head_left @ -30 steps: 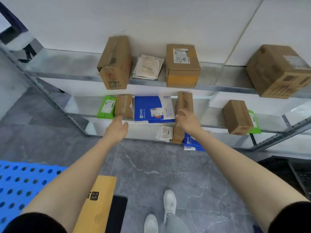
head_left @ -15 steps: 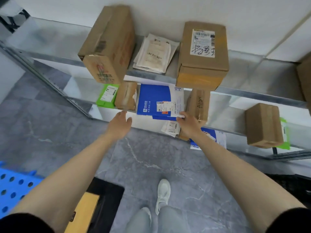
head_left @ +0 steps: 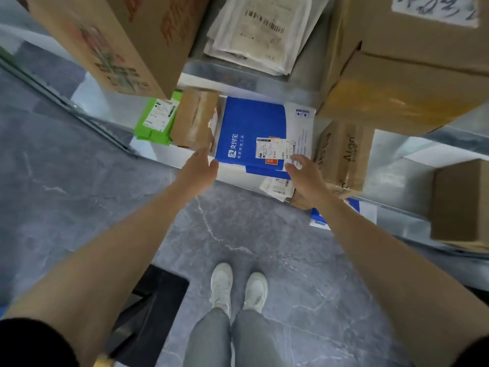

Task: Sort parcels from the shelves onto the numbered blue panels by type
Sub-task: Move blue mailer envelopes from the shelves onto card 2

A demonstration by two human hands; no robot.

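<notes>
A flat blue and white parcel (head_left: pixel 251 133) with a shipping label lies on the middle shelf. My left hand (head_left: pixel 198 169) is at its front left corner with the fingers apart, touching or nearly touching the edge. My right hand (head_left: pixel 304 178) rests its fingertips on the parcel's front right corner, fingers spread, with no closed grip visible. A small brown box (head_left: pixel 194 120) and a green mailer (head_left: pixel 157 119) lie to the left of the blue parcel. A tall brown box marked "Align" (head_left: pixel 344 154) stands to its right.
The top shelf carries a large carton (head_left: pixel 111 41), white paper mailers (head_left: pixel 259 30) and a labelled carton (head_left: pixel 407 62). Another brown box (head_left: pixel 460 205) sits at the far right. A white mailer (head_left: pixel 277 185) and a blue one (head_left: pixel 320 218) lie lower down. A black object (head_left: pixel 156 292) stands by my feet.
The camera has come much closer to the shelves. Both hands have reached forward to the front corners of the blue parcel. The blue panel has left the view.
</notes>
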